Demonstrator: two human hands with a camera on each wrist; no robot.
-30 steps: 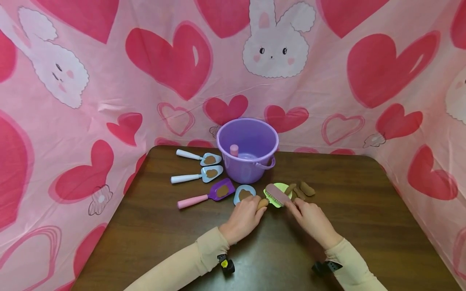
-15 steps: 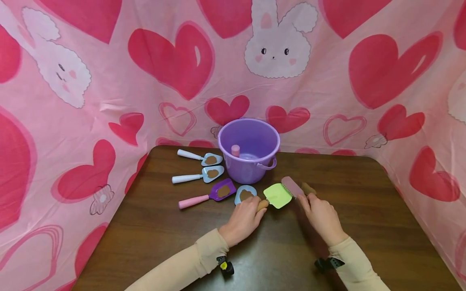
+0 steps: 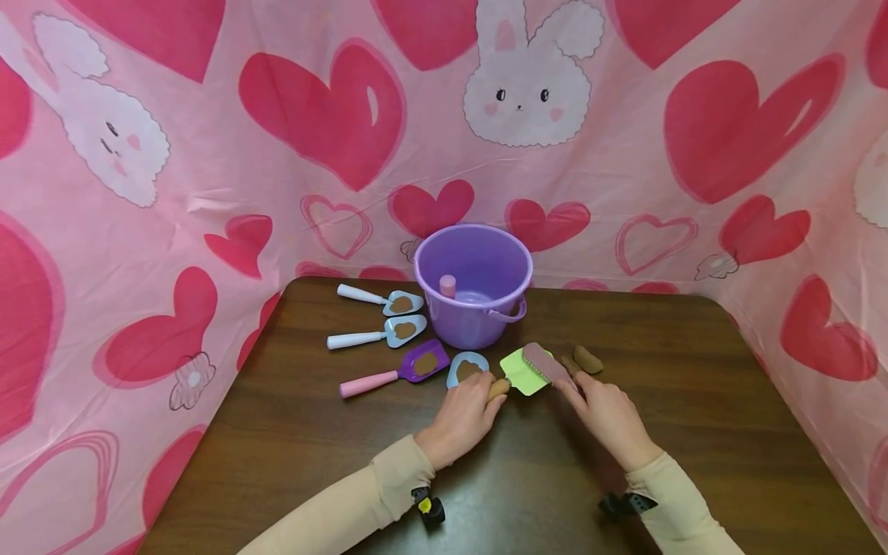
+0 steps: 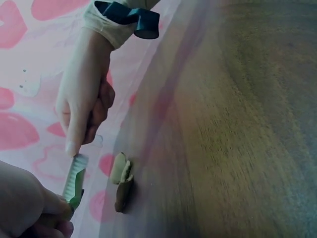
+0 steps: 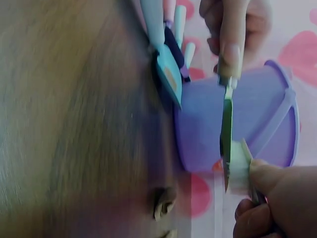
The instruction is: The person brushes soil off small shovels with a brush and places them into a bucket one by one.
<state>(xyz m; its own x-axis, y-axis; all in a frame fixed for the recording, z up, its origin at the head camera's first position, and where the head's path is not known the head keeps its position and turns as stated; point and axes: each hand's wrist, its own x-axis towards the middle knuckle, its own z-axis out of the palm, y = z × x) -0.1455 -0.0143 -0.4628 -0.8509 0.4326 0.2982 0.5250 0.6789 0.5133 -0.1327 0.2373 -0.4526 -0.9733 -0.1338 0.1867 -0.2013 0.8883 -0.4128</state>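
Observation:
In the head view my left hand (image 3: 458,416) grips the wooden handle (image 3: 497,388) of a small shovel with a light green blade (image 3: 516,371). My right hand (image 3: 613,420) holds a pink brush (image 3: 546,362), its bristled head over the right part of that blade. Brown lumps (image 3: 588,359) lie on the table just beyond my right fingers, partly hidden. The left wrist view shows the white bristles (image 4: 74,173) at the green blade (image 4: 78,187). Seen from the right wrist, the blade (image 5: 227,129) is edge-on beside the bristles (image 5: 240,168).
A purple bucket (image 3: 465,327) with a pink piece (image 3: 447,287) inside stands behind the green blade. Left of it lie two light blue shovels (image 3: 404,330) with white handles and a purple shovel (image 3: 425,362), each bearing brown material. Another blue blade (image 3: 468,368) is beside my left hand.
The brush moved right, off the green blade, then back left over it. The brown lump at the blade's right edge a second ago now lies to its right. My left hand stayed nearly still.

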